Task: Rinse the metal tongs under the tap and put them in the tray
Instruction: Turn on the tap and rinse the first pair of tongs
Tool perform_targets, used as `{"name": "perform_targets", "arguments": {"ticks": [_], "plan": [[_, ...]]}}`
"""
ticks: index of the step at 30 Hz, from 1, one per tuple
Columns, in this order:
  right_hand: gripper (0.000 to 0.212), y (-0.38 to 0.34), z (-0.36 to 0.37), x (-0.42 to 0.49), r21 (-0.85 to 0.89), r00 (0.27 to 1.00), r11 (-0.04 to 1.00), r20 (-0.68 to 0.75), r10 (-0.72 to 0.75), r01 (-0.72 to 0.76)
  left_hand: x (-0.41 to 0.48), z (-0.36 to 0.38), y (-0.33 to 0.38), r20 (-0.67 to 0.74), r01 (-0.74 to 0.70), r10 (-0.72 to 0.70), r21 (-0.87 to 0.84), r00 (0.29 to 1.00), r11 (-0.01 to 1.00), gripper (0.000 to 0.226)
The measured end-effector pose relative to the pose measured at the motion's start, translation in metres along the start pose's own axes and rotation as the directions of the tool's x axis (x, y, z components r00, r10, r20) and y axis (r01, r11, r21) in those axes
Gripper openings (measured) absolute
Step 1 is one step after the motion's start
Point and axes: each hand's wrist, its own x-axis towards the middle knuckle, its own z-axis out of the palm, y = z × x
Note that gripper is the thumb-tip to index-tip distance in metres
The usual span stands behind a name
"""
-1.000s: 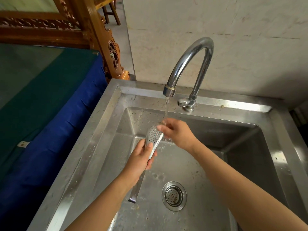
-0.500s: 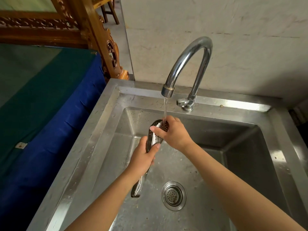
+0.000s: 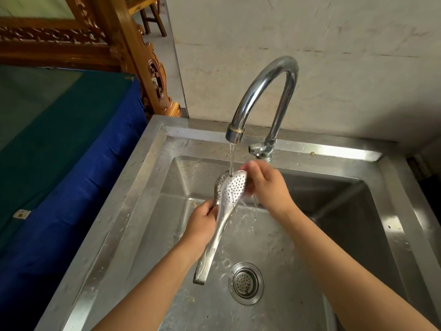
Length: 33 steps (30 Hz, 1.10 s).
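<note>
Turned face-up since earlier, the metal tongs (image 3: 229,194) are rinsed under the tap (image 3: 235,136), handle gripped by the left hand (image 3: 202,223), head pinched by the right hand (image 3: 267,185); rinsing is judged unfinished.

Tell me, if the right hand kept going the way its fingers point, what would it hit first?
The right hand points toward the back left; its blurred fingertips already seem to touch the perforated spoon-shaped head of the shiny metal tongs, so that comes first. Just beyond falls the thin water stream.
</note>
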Motion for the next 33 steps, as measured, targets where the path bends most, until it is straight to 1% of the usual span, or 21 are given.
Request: {"name": "perform_targets", "arguments": {"ticks": [2, 3, 5, 6, 8, 9, 11, 13, 15, 17, 18, 19, 20, 23, 25, 27, 29, 30, 31, 32, 33], "plan": [[0.020, 0.005, -0.008, 0.005, 0.000, 0.998, 1.000, -0.058, 0.018, -0.018, 0.001, 0.002, 0.003, 0.019, 0.080, -0.078, -0.122, 0.997, 0.989, 0.023], [0.021, 0.007, -0.010, 0.008, -0.069, 0.998, 0.997, -0.050, 0.023, -0.026, 0.001, 0.002, 0.004, 0.055, 0.119, -0.109, -0.223, 0.993, 0.968, 0.023], [0.031, 0.009, -0.011, 0.010, -0.238, 0.998, 0.971, 0.049, 0.029, -0.017, 0.001, 0.002, 0.008, 0.156, 0.190, -0.137, -0.407, 0.978, 0.893, 0.025], [0.037, 0.009, -0.011, 0.010, -0.275, 0.993, 0.961, 0.117, 0.031, 0.003, 0.001, 0.002, 0.011, 0.202, 0.225, -0.143, -0.474, 0.969, 0.851, 0.026], [0.047, 0.007, -0.009, 0.009, -0.234, 0.973, 0.971, 0.232, 0.011, 0.045, 0.001, 0.003, 0.014, 0.284, 0.268, -0.123, -0.556, 0.951, 0.787, 0.022], [0.052, 0.007, -0.008, 0.009, -0.204, 0.962, 0.977, 0.274, -0.006, 0.064, 0.001, 0.003, 0.016, 0.313, 0.277, -0.110, -0.562, 0.943, 0.779, 0.017], [0.061, 0.008, -0.006, 0.011, -0.187, 0.941, 0.979, 0.338, -0.015, 0.083, 0.001, 0.004, 0.018, 0.364, 0.292, -0.099, -0.524, 0.926, 0.800, 0.020], [0.057, 0.007, 0.001, 0.012, -0.183, 0.942, 0.980, 0.334, -0.013, 0.079, 0.001, 0.003, 0.018, 0.395, 0.297, -0.091, -0.501, 0.914, 0.813, 0.029], [0.040, 0.006, 0.008, 0.016, -0.235, 0.968, 0.967, 0.249, -0.035, 0.096, 0.003, -0.001, 0.012, 0.424, 0.296, -0.050, -0.538, 0.904, 0.789, 0.039], [0.014, 0.006, 0.015, 0.019, -0.325, 0.985, 0.937, 0.153, -0.081, 0.127, 0.002, -0.009, 0.006, 0.450, 0.288, -0.004, -0.565, 0.893, 0.773, 0.060], [0.006, 0.004, 0.018, 0.020, -0.340, 0.988, 0.931, 0.122, -0.097, 0.133, 0.000, -0.012, 0.004, 0.454, 0.272, 0.008, -0.550, 0.891, 0.790, 0.067], [0.023, 0.004, 0.022, 0.021, -0.373, 0.991, 0.919, 0.086, -0.103, 0.128, -0.002, -0.013, 0.001, 0.445, 0.241, 0.013, -0.508, 0.895, 0.827, 0.069], [0.033, 0.005, 0.025, 0.021, -0.411, 0.994, 0.905, 0.063, -0.088, 0.106, -0.005, -0.013, -0.002, 0.427, 0.188, 0.026, -0.450, 0.904, 0.873, 0.067], [0.038, 0.005, 0.031, 0.023, -0.411, 0.999, 0.911, -0.025, -0.047, 0.032, -0.014, -0.010, -0.008, 0.306, 0.020, 0.084, -0.322, 0.948, 0.947, 0.061], [0.031, 0.008, 0.031, 0.023, -0.387, 0.999, 0.922, 0.033, -0.006, 0.018, -0.015, -0.010, -0.011, 0.230, -0.020, 0.090, -0.289, 0.969, 0.957, 0.054], [0.017, 0.009, 0.030, 0.021, -0.335, 0.975, 0.941, 0.222, 0.028, 0.049, -0.017, -0.011, -0.012, 0.183, -0.040, 0.086, -0.243, 0.979, 0.969, 0.051], [0.046, 0.010, 0.032, 0.016, -0.268, 0.923, 0.963, 0.377, 0.078, 0.028, -0.019, -0.014, -0.014, 0.145, -0.044, 0.074, -0.199, 0.987, 0.979, 0.055], [0.056, 0.010, 0.035, 0.015, -0.273, 0.918, 0.962, 0.386, 0.087, 0.024, -0.021, -0.015, -0.016, 0.127, -0.047, 0.071, -0.184, 0.989, 0.982, 0.058], [0.055, 0.010, 0.037, 0.016, -0.293, 0.932, 0.956, 0.351, 0.085, 0.023, -0.022, -0.015, -0.016, 0.113, -0.054, 0.073, -0.167, 0.991, 0.984, 0.061], [0.042, 0.009, 0.041, 0.017, -0.303, 0.958, 0.952, 0.282, 0.056, 0.034, -0.024, -0.015, -0.015, 0.104, -0.064, 0.080, -0.152, 0.991, 0.986, 0.063], [0.023, 0.007, 0.044, 0.018, -0.326, 0.980, 0.945, 0.197, 0.030, 0.037, -0.026, -0.015, -0.014, 0.099, -0.076, 0.091, -0.145, 0.991, 0.986, 0.063]]}}
